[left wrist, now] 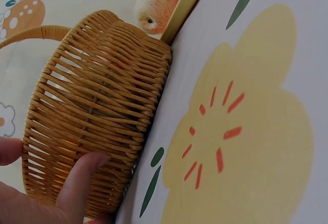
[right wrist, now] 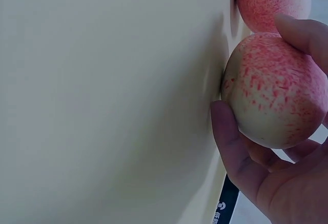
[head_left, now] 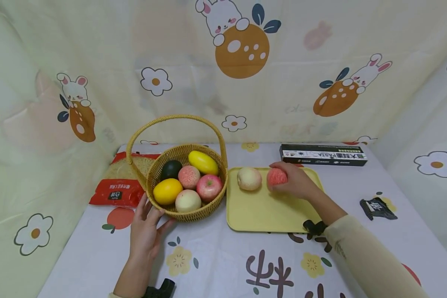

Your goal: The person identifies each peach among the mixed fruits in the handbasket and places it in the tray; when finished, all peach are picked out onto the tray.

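The right hand (head_left: 295, 182) holds a pink peach (head_left: 277, 177), with the thumb and fingers bent around it. This peach is at the far edge of a yellow tray (head_left: 268, 215), about in the middle of that edge — I cannot tell if it sits on the tray or is just above it. A pale peach (head_left: 249, 179) sits close beside it, near the tray's far left corner. The left hand (head_left: 146, 234) touches the near left side of a round basket (head_left: 193, 216), its fingers and thumb spread apart. The basket stands upright next to the tray's left edge, with its handle up. Inside are a dark green fruit (head_left: 171, 170), a long yellow fruit (head_left: 203, 162), a speckled pink fruit (head_left: 188, 177), a red apple (head_left: 209, 188), a fat yellow fruit (head_left: 168, 191) and a cream fruit (head_left: 188, 201). A red bag (head_left: 115, 191) lies by the left edge of the table (head_left: 219, 256), partly behind the basket. A long black box (head_left: 324, 155) lies near the far right corner — and a small black packet (head_left: 378, 208) lies near the right edge.
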The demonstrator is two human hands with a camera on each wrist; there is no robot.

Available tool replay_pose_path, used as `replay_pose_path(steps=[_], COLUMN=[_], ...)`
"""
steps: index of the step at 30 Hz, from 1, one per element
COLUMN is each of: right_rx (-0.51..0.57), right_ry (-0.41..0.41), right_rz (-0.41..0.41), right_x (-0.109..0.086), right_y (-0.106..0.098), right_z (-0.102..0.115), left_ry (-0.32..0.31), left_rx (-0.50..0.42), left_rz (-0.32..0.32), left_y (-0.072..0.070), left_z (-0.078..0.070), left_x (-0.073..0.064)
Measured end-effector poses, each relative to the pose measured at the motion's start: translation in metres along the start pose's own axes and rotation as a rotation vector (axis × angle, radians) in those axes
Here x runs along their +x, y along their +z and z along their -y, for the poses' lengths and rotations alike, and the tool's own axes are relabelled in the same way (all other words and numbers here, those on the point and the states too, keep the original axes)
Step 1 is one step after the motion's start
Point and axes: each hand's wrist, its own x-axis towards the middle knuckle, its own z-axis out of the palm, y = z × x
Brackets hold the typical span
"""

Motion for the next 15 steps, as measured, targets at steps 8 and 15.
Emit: replay_pose_path(steps=[8,15], right_rx=[0.010,0.029], right_ry=[0.028,0.051], right_rz=[0.002,0.009], right_x=[-0.008,-0.014], right_y=[0.001,-0.001], right_z=[-0.001,-0.002], left_ry=[0.006,0.017], left_rx=[-0.005,-0.001], left_rz=[0.006,0.008], left_y=[-0.001,-0.001], left_z=[0.002,0.004], left_x=[0.001,0.002])
